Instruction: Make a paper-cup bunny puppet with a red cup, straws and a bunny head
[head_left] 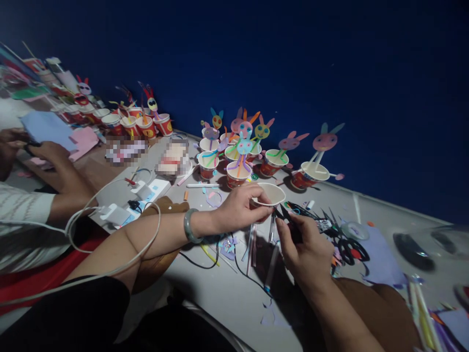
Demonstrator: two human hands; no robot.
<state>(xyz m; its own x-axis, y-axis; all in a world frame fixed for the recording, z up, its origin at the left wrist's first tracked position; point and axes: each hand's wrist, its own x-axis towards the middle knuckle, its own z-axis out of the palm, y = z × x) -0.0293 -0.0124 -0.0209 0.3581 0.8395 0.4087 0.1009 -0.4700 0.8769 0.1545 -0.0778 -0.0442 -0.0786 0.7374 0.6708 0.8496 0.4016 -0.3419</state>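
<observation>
White inside, the paper cup [271,192] was above the desk [220,293], its rim gripped by the left hand [240,208], apparently to steady it against the tool. Closed around that dark, pointed tool [283,213], the right hand [309,244] brought its tip near the rim; whether they touched could not be told. Beyond, rabbit-figure cups [240,175] stood near the blue wall [256,58], probably to free working space.

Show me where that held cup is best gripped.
Probably pinch the cup from its left, at the rim, where the left hand is: its open top offers an edge, and the dark tool in the right hand occupies the right.
</observation>
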